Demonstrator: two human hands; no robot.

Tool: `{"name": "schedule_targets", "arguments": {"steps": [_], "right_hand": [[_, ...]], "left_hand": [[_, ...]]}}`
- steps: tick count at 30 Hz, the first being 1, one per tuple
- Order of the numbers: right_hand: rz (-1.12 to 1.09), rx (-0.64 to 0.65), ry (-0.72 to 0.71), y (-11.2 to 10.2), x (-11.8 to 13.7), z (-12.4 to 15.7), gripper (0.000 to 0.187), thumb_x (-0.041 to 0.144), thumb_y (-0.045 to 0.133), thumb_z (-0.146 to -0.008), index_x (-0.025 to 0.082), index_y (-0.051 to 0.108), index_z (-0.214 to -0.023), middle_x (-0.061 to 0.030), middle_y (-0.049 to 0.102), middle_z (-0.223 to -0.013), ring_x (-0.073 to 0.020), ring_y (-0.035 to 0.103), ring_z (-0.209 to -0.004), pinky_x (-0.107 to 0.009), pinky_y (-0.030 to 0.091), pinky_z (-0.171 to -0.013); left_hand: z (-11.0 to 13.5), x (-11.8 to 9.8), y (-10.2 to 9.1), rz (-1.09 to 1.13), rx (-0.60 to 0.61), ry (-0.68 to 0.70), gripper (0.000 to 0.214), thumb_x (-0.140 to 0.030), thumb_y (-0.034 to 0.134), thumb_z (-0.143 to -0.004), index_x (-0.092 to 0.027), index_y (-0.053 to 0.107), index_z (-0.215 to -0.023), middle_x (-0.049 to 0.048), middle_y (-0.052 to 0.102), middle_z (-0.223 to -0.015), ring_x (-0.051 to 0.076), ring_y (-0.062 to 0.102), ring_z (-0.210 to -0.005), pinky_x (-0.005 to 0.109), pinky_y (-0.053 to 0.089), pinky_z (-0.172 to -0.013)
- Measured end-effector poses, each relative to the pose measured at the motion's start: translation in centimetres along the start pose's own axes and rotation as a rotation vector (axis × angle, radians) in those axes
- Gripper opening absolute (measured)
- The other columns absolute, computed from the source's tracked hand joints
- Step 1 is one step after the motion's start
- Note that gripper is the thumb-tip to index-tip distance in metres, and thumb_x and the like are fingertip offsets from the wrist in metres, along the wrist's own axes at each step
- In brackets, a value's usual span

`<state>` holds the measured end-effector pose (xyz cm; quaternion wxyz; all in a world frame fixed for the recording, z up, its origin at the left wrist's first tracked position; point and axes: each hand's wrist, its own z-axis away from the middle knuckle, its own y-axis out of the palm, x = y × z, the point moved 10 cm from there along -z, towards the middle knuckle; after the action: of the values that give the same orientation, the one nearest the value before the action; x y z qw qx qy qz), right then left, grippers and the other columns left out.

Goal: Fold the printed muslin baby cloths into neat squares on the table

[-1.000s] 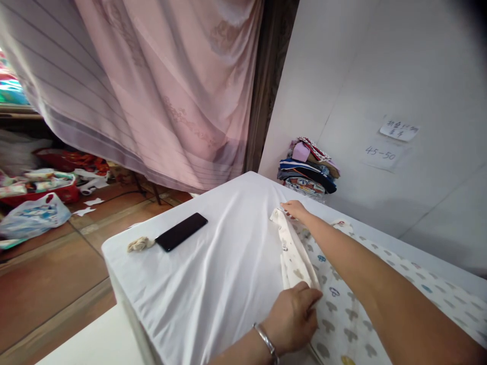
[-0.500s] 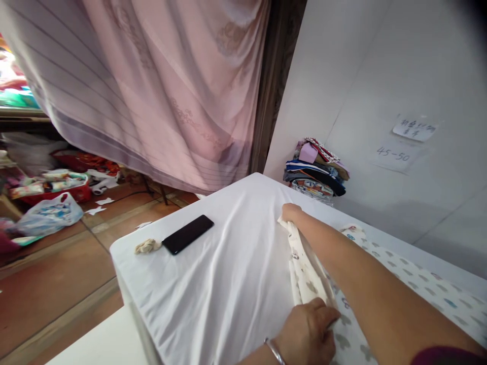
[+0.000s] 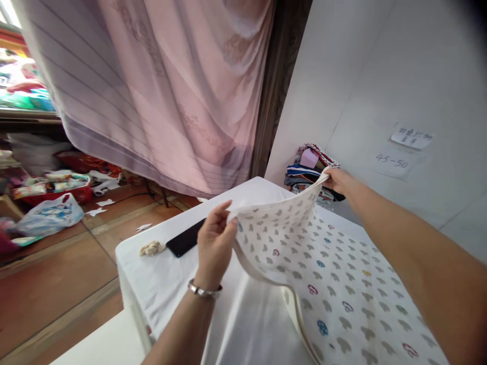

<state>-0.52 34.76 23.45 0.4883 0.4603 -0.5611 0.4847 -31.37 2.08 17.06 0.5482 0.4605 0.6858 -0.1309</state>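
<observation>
A white cloth (image 3: 292, 253) printed with grey shapes and a few coloured ones spreads between my hands. My left hand (image 3: 216, 235), with a silver bracelet on the wrist, pinches its near-left corner above the table. At the far corner, my right hand (image 3: 338, 181) grips the cloth and holds it raised. The edge between them hangs in a shallow curve, while the rest lies over the right side of the white-covered table (image 3: 167, 294). Partly behind my left hand is a black phone (image 3: 184, 238).
A small beige bundle (image 3: 151, 248) sits beside the phone. Folded fabrics (image 3: 304, 170) are stacked at the table's far end by the white wall (image 3: 365, 76). A pink curtain (image 3: 182, 91) hangs behind. On the tiled floor are a red basket (image 3: 76, 188) and a plastic bag (image 3: 55, 215).
The bunched cloth edge has been lifted and spread out. My left hand has moved up and left, my right hand up and right, each with a corner.
</observation>
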Motion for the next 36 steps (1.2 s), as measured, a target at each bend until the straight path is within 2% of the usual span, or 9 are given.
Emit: {"name": "schedule_targets", "arguments": {"steps": [4,9,15,21,25,28,30,33,36], "right_hand": [[-0.065,0.070,0.019,3.9,-0.4,-0.2,0.013,0.005,0.041,-0.080,0.015,0.045,-0.074,-0.0010,0.056,-0.062,-0.0098,0.057,-0.055,-0.023,0.051,-0.054],[-0.059,0.155,0.013,9.5,-1.8,-1.4,0.006,0.009,0.038,-0.085,0.012,0.043,-0.084,-0.0038,0.058,-0.068,-0.0075,0.060,-0.059,-0.019,0.048,-0.060],[0.000,0.198,0.023,14.9,-6.4,-2.6,0.011,0.010,0.038,-0.084,0.014,0.042,-0.094,-0.0072,0.061,-0.077,-0.0111,0.062,-0.060,-0.023,0.051,-0.058],[0.130,0.304,0.018,19.6,-12.6,-1.1,0.039,0.017,0.048,-0.079,0.025,0.041,-0.117,-0.0064,0.061,-0.103,-0.0132,0.062,-0.078,-0.028,0.054,-0.062],[0.317,0.434,-0.010,20.7,-16.6,3.5,0.051,0.020,0.054,-0.074,0.021,0.044,-0.125,-0.0097,0.057,-0.116,-0.0175,0.057,-0.100,-0.033,0.049,-0.081],[0.441,0.531,-0.088,20.1,-18.6,9.0,0.046,0.021,0.058,-0.072,0.019,0.054,-0.118,-0.0089,0.054,-0.123,-0.0203,0.047,-0.116,-0.036,0.034,-0.100],[0.523,0.616,-0.180,19.6,-19.3,13.0,0.044,0.029,0.058,-0.074,0.021,0.056,-0.118,-0.0077,0.049,-0.130,-0.0218,0.040,-0.123,-0.038,0.024,-0.105],[0.816,0.853,-0.482,20.4,-19.6,19.3,0.054,0.047,0.043,-0.084,0.022,0.043,-0.131,-0.0072,0.030,-0.144,-0.0236,0.019,-0.134,-0.045,0.009,-0.108],[1.006,0.889,-0.539,20.2,-19.7,22.3,0.061,0.052,0.031,-0.087,0.018,0.033,-0.137,-0.0095,0.016,-0.148,-0.0254,0.007,-0.136,-0.050,0.004,-0.107]], "left_hand": [[-4.2,0.7,-4.0,-0.070,-0.166,0.018,0.039,-0.027,0.061,-0.068,-0.017,0.058,-0.106,-0.0023,0.054,-0.076,0.007,0.051,-0.062,0.018,0.042,-0.057],[-6.2,3.8,-7.8,-0.498,-0.348,0.046,0.036,-0.023,0.055,-0.068,-0.017,0.060,-0.103,-0.0025,0.054,-0.071,0.009,0.050,-0.061,0.021,0.043,-0.061],[-6.2,6.6,-7.7,-1.110,-0.204,0.139,0.038,-0.018,0.045,-0.075,-0.017,0.057,-0.110,0.0031,0.058,-0.085,0.017,0.055,-0.078,0.028,0.044,-0.077],[-6.7,10.0,-7.5,-1.446,0.021,-0.056,0.034,-0.018,0.039,-0.081,-0.021,0.057,-0.110,0.0061,0.058,-0.102,0.020,0.057,-0.090,0.029,0.044,-0.073],[-6.5,11.4,-7.7,-1.530,0.077,-0.115,0.033,-0.018,0.039,-0.082,-0.023,0.058,-0.108,0.0060,0.058,-0.102,0.022,0.056,-0.094,0.030,0.044,-0.072],[-6.5,11.9,-8.1,-1.538,0.076,-0.120,0.034,-0.017,0.040,-0.081,-0.023,0.059,-0.108,0.0065,0.059,-0.101,0.022,0.057,-0.093,0.031,0.043,-0.072],[-6.5,12.3,-8.4,-1.538,0.080,-0.130,0.035,-0.015,0.040,-0.080,-0.022,0.059,-0.109,0.0075,0.059,-0.101,0.023,0.057,-0.093,0.031,0.043,-0.072],[-6.5,12.7,-8.9,-1.535,0.078,-0.165,0.038,-0.013,0.040,-0.078,-0.020,0.058,-0.111,0.0094,0.059,-0.103,0.024,0.057,-0.095,0.032,0.043,-0.074],[-6.4,12.6,-9.2,-1.524,0.064,-0.172,0.039,-0.013,0.040,-0.078,-0.020,0.058,-0.112,0.0100,0.059,-0.105,0.024,0.056,-0.096,0.032,0.043,-0.076]]}}
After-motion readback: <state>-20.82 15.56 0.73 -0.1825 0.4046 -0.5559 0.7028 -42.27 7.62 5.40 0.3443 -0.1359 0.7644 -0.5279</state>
